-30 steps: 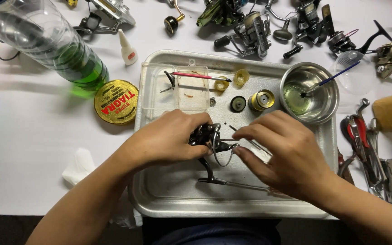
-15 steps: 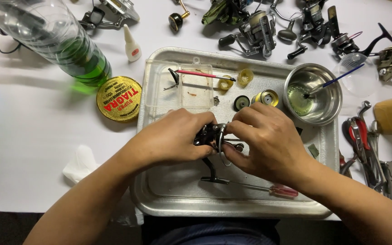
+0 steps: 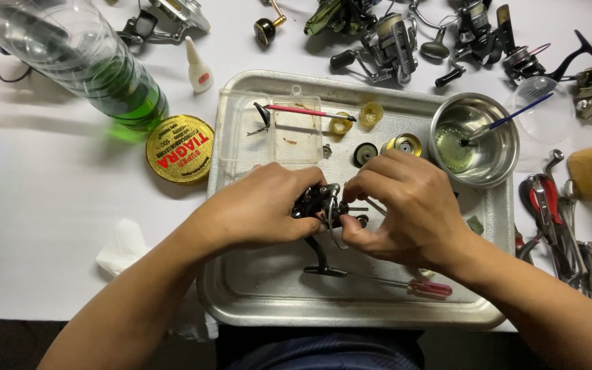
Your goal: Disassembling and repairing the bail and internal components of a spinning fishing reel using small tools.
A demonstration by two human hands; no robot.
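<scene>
Over a metal tray [image 3: 255, 301], my left hand [image 3: 258, 205] grips the black body of a fishing reel [image 3: 316, 202]. The reel's foot [image 3: 320, 264] hangs down toward the tray. My right hand [image 3: 405, 209] pinches the reel's front end at the shaft, fingertips meeting those of the left hand. A thin screwdriver with a red handle [image 3: 427, 288] lies in the tray below my right wrist. Small round parts, yellow [image 3: 371, 113], gold [image 3: 404, 144] and black [image 3: 364, 153], lie in the tray's far half.
A steel bowl [image 3: 477, 140] with a blue-handled brush sits in the tray's right corner, and a clear plastic box [image 3: 279, 133] holds a red tool. Left of the tray are a round gold tin [image 3: 179, 149], a green bottle [image 3: 83, 58], a glue bottle [image 3: 198, 66]. Several reels line the back; pliers [image 3: 549, 205] lie right.
My hands stay on the reel while the right hand's fingers shift upward along its front. The red-handled screwdriver has come into view below my right wrist.
</scene>
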